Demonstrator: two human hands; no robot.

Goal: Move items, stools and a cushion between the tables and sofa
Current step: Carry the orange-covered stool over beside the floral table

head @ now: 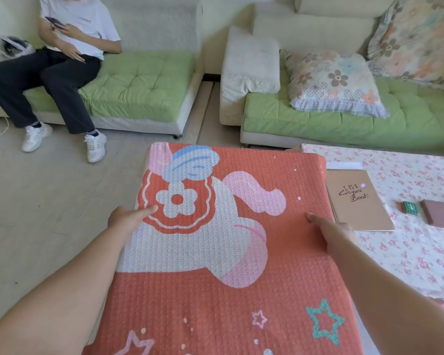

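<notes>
We hold red cushion flat in front, just left of table. Left grip and right grip each pinch one side edge, thumb on top. Advice: carry level, clear of notebook, toward far sofa.

One red cushion, two floral pillows, two sofas, one sketchbook

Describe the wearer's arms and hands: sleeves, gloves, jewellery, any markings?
Left hand and right hand are bare: no gloves, rings or wristbands visible. Left forearm and right forearm are uncovered to the frame edge, with no sleeves, watch or markings in view.
</notes>
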